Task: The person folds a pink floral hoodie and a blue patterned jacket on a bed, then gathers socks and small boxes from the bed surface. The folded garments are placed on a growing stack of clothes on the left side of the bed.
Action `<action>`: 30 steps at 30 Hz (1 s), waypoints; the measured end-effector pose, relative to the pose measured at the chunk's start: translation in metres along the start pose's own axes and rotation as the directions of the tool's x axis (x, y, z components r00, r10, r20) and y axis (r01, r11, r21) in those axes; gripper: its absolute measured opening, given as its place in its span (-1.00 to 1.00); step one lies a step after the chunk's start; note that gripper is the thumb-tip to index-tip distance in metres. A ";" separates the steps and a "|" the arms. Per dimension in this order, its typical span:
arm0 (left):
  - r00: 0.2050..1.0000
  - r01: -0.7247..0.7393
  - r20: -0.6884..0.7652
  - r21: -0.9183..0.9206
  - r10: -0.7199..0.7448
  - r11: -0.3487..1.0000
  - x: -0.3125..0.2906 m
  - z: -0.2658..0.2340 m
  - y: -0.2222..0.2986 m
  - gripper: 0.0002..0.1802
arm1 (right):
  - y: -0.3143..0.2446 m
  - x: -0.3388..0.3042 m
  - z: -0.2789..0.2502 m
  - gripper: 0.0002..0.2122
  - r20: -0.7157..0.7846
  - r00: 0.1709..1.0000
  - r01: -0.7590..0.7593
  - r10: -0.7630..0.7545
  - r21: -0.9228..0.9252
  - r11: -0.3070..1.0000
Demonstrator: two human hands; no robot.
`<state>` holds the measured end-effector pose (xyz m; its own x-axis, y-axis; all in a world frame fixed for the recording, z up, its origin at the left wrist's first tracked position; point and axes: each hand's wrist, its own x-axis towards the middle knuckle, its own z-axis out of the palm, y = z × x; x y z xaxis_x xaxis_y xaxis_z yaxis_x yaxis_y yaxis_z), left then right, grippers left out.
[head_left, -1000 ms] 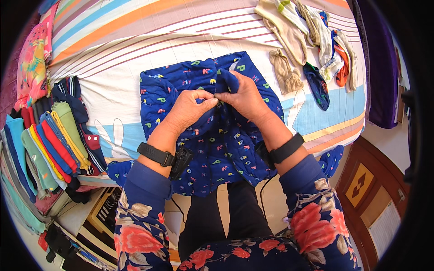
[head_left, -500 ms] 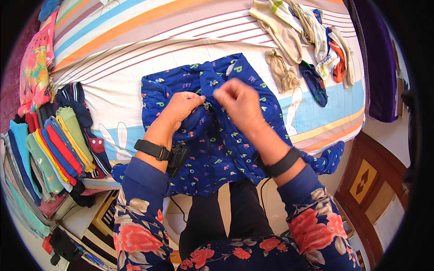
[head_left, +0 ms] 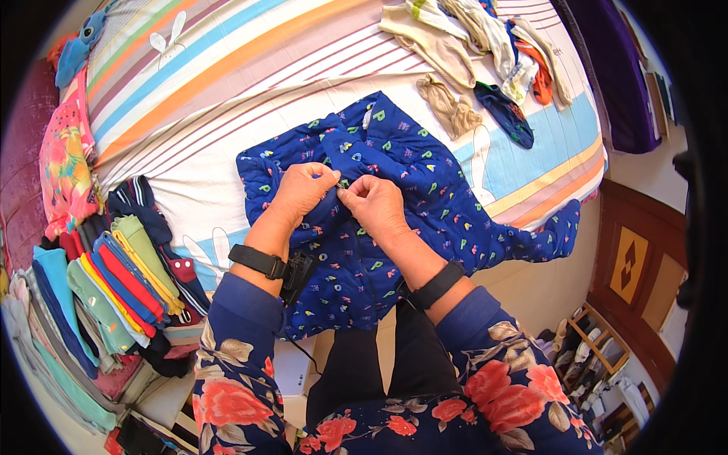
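Observation:
A navy blue jacket (head_left: pixel 428 182) printed with small coloured letters lies front up at the bed's near edge, one sleeve stretched out to the right. My left hand (head_left: pixel 305 191) is closed in a pinch on the jacket's front opening, just below the collar. Right beside it, my right hand (head_left: pixel 374 206) pinches the same spot with thumb and forefinger. Between the fingertips a small bit of what looks like the zipper (head_left: pixel 343 183) shows; the fingers hide most of it. The lower front hangs over the bed edge against my legs.
Folded clothes (head_left: pixel 121 280) stand in a row at the left, beside a dark striped garment (head_left: pixel 144 208). Loose socks (head_left: pixel 451 106) and other small garments lie at the far right on the striped bedsheet (head_left: pixel 227 83). A pink patterned cloth (head_left: pixel 68 167) is at the far left.
My right hand has come down and left to meet my left hand at the jacket's front opening. The view has shifted, and the jacket's right side is spread further out.

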<state>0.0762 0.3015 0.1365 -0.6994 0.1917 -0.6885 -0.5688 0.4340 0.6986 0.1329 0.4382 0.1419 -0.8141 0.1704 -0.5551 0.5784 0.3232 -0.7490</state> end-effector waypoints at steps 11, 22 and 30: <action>0.920 -0.270 -0.092 0.557 0.382 0.785 -0.009 -0.001 0.016 -0.77 | 0.006 -0.007 0.004 -0.79 0.115 0.974 -0.222 0.193 0.373 0.901; 0.904 -0.219 -0.129 0.678 0.407 0.702 -0.015 0.000 0.026 -0.79 | 0.037 -0.017 0.010 -0.78 0.085 0.925 -0.378 0.370 0.115 0.919; 0.883 -0.122 -0.212 0.758 0.419 0.640 -0.002 -0.017 0.036 -0.80 | 0.062 -0.069 -0.018 -0.79 0.044 0.881 -0.453 0.470 -0.200 0.869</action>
<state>0.0494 0.3019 0.1661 -0.9475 0.1648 -0.2739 0.0494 0.9221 0.3838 0.2237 0.4627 0.1403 -0.4434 0.2612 -0.8574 0.8612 0.3895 -0.3267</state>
